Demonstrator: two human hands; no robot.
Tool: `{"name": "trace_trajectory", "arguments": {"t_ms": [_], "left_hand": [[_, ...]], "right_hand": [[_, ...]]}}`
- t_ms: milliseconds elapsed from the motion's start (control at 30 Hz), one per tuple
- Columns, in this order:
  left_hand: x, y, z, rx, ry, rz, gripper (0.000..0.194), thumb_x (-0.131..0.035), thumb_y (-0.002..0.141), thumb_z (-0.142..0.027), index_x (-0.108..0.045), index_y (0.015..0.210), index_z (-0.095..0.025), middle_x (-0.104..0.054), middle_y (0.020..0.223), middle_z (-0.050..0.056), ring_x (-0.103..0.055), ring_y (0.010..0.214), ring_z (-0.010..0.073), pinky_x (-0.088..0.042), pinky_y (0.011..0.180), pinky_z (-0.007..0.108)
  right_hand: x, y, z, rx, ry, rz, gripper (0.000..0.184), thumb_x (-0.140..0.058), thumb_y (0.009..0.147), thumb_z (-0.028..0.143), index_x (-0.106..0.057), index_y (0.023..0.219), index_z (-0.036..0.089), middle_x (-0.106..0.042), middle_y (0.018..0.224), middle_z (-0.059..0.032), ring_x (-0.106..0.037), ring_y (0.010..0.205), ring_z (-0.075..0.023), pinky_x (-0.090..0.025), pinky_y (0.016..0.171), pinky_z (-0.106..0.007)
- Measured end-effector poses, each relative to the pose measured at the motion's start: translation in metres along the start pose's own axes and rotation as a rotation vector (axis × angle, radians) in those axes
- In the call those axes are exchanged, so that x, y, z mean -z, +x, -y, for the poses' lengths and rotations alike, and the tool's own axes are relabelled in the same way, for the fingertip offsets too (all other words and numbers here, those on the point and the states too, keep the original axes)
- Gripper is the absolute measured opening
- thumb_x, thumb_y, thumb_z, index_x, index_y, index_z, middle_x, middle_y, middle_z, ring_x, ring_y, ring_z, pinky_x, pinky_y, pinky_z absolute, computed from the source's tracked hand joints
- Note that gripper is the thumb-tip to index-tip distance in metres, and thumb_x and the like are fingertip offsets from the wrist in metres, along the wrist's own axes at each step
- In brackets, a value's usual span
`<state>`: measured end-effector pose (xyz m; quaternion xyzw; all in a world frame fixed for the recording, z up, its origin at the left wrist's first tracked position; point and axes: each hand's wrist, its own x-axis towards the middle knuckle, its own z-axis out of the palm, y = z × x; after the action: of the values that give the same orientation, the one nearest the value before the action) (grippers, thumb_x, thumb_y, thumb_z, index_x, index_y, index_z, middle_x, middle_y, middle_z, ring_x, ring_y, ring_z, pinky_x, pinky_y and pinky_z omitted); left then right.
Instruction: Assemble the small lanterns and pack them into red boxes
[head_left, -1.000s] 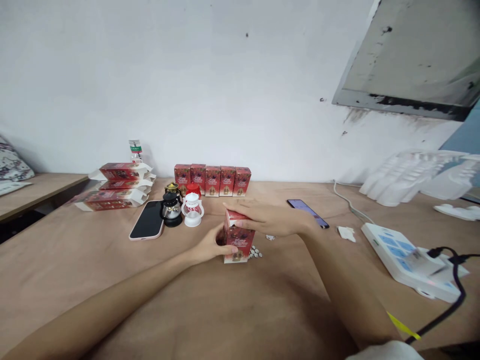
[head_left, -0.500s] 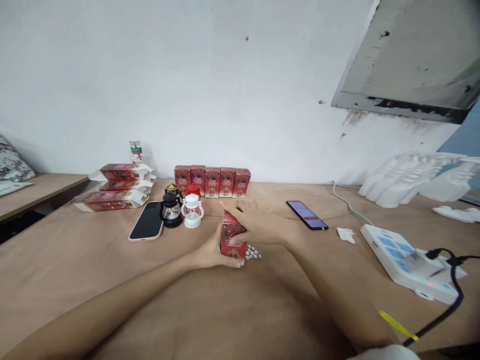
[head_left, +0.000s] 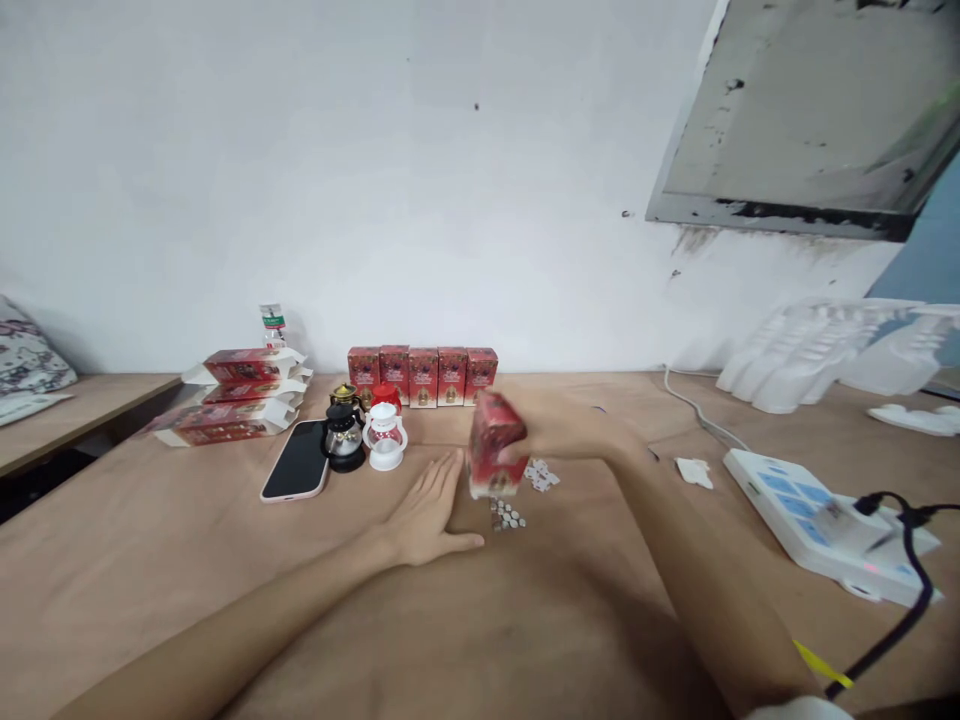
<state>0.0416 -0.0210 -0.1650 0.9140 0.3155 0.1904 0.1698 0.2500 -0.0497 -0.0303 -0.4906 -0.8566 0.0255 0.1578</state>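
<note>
A red printed box (head_left: 495, 450), slightly blurred, is held off the table in my right hand (head_left: 547, 430), whose thumb presses its near face. My left hand (head_left: 427, 515) lies flat on the table just left of the box, fingers stretched out and holding nothing. Several small round silvery pieces (head_left: 510, 516), like button cells, lie under and in front of the box. Small white pieces (head_left: 541, 475) lie to its right. Left of the hands stand small lanterns: a white lantern (head_left: 385, 440), a black lantern (head_left: 344, 440), a red lantern (head_left: 387, 394) and a gold lantern (head_left: 346, 395).
Several closed red boxes (head_left: 422, 378) stand in a row near the wall. Open-flapped cartons (head_left: 225, 420) are stacked at the left. A phone (head_left: 296, 462) lies beside the lanterns. A white power strip (head_left: 817, 530) with cables and white moulded pieces (head_left: 787, 360) are at the right.
My left hand has let go of the red box and now lies flat. My right hand has lifted the box up and to the right, uncovering small white pieces and partly hiding the second phone.
</note>
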Motion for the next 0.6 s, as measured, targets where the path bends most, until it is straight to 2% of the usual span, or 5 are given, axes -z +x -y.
{"name": "trace_trajectory", "arguments": {"t_ms": [133,267,333,433,600], "left_hand": [[0.000,-0.001,-0.004,0.038,0.074,0.096,0.087,-0.050,0.079,-0.059,-0.018,0.143,-0.010,-0.014,0.150,0.021,-0.013,0.138,0.0360,-0.018,0.110,0.053],[0.001,-0.001,-0.005,-0.008,0.103,0.114,0.076,-0.046,0.081,-0.058,-0.032,0.139,-0.010,-0.026,0.146,0.021,-0.020,0.137,0.0342,-0.016,0.110,0.052],[0.000,-0.001,-0.005,-0.028,0.117,0.098,0.073,-0.046,0.082,-0.056,-0.035,0.137,-0.010,-0.029,0.145,0.021,-0.022,0.137,0.0338,-0.017,0.110,0.052],[-0.001,0.000,-0.005,-0.020,0.157,0.118,0.072,-0.046,0.083,-0.054,-0.035,0.137,-0.009,-0.029,0.145,0.021,-0.022,0.136,0.0343,-0.018,0.109,0.053],[-0.005,0.000,-0.001,-0.032,0.174,0.099,0.072,-0.045,0.083,-0.056,-0.036,0.137,-0.009,-0.030,0.144,0.021,-0.024,0.136,0.0349,-0.019,0.109,0.053]], "right_hand": [[0.016,-0.004,-0.044,-0.173,-0.022,-0.431,0.061,-0.069,0.064,0.024,-0.045,0.120,0.027,-0.045,0.116,-0.0078,-0.055,0.101,-0.0266,-0.046,0.086,-0.040],[0.002,0.015,-0.086,-0.353,-0.025,-0.708,0.061,-0.067,0.065,0.026,-0.044,0.122,0.027,-0.038,0.118,-0.0113,-0.054,0.100,-0.0307,-0.046,0.085,-0.046],[-0.009,0.031,-0.105,-0.429,0.007,-0.689,0.063,-0.067,0.063,0.023,-0.044,0.122,0.027,-0.036,0.119,-0.0108,-0.054,0.100,-0.0286,-0.046,0.085,-0.044],[-0.021,0.056,-0.129,-0.515,0.024,-0.456,0.069,-0.069,0.059,0.019,-0.043,0.122,0.024,-0.043,0.112,-0.0100,-0.053,0.102,-0.0261,-0.045,0.086,-0.040],[-0.032,0.093,-0.150,-0.487,0.030,-0.304,0.069,-0.073,0.052,0.016,-0.049,0.116,0.018,-0.056,0.103,-0.0063,-0.056,0.096,-0.0221,-0.045,0.084,-0.034]]}}
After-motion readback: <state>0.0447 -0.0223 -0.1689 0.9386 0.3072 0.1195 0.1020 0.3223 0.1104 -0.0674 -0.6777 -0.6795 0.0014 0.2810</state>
